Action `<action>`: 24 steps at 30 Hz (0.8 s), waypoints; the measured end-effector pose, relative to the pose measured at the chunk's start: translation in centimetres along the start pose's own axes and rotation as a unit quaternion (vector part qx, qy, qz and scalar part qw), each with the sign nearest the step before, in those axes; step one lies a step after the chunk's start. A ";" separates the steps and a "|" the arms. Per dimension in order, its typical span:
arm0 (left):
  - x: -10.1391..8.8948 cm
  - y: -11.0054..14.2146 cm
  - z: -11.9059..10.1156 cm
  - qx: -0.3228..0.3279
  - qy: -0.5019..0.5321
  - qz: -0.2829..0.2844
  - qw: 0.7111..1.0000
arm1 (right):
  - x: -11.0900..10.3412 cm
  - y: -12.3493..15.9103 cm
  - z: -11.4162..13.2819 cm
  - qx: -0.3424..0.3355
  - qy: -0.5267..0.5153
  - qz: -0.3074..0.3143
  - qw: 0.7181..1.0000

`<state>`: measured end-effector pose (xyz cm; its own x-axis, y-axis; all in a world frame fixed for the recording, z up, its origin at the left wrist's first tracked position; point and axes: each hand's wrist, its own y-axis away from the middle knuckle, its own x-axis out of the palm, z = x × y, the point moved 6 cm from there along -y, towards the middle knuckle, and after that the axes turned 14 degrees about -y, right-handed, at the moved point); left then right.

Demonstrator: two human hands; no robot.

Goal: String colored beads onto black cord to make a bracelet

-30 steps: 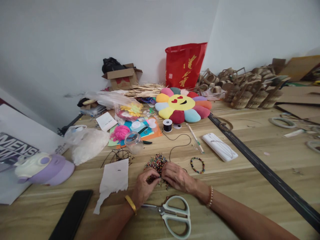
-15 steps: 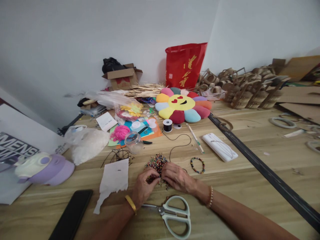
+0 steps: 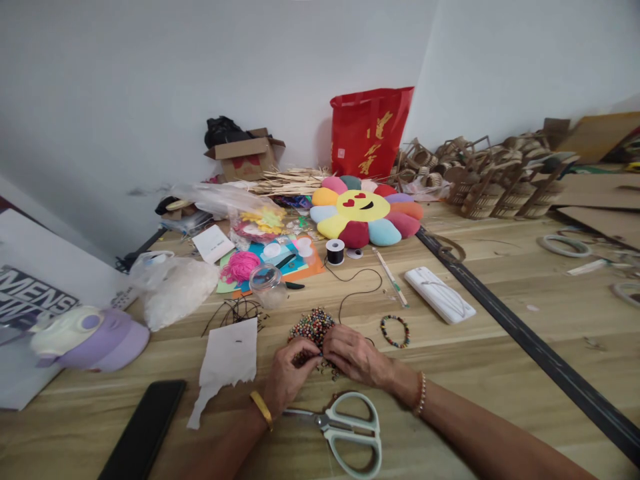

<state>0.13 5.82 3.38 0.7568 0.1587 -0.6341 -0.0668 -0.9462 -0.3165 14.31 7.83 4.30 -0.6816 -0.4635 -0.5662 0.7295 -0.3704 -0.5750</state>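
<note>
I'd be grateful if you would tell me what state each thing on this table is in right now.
Left hand: thumb and finger pinched
Right hand: fingers curled, grip hidden
Beads: loose in a pile
Beaded bracelet: closed loop, lying flat
Spool: upright, black thread partly unwound
Scissors: lying flat, not held
Cardboard box: flaps open
Phone: flat, nothing lit
White paper: torn
</note>
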 end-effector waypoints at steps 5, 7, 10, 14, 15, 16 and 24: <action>0.2 0.1 0.5 -0.023 0.036 0.016 0.999 | -0.1 0.0 -0.3 0.005 0.007 -0.008 1.000; 0.3 0.1 0.7 -0.029 0.046 0.022 0.998 | -0.2 -0.1 -0.2 0.001 0.009 -0.013 1.000; 0.4 0.1 0.8 -0.032 0.051 0.026 0.998 | -0.4 -0.2 0.1 -0.008 0.007 -0.020 1.000; 0.2 0.0 0.5 -0.021 0.045 0.023 0.998 | -0.3 -0.2 0.1 -0.008 0.004 -0.017 1.000; 0.1 0.0 0.4 -0.016 0.042 0.023 0.999 | -0.3 -0.2 0.1 -0.007 0.004 -0.016 1.000; 0.1 -0.1 0.3 -0.012 0.039 0.023 0.999 | -0.3 -0.2 0.0 -0.007 0.005 -0.016 1.000; 0.0 -0.1 0.0 -0.002 0.019 0.025 1.000 | -0.3 -0.1 0.0 -0.005 0.006 -0.016 1.000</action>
<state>0.09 5.97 3.41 0.7764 0.1013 -0.6220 -0.1017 -0.9539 -0.2824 14.39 8.02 4.53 -0.7049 -0.4425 -0.5543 0.7070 -0.3760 -0.5990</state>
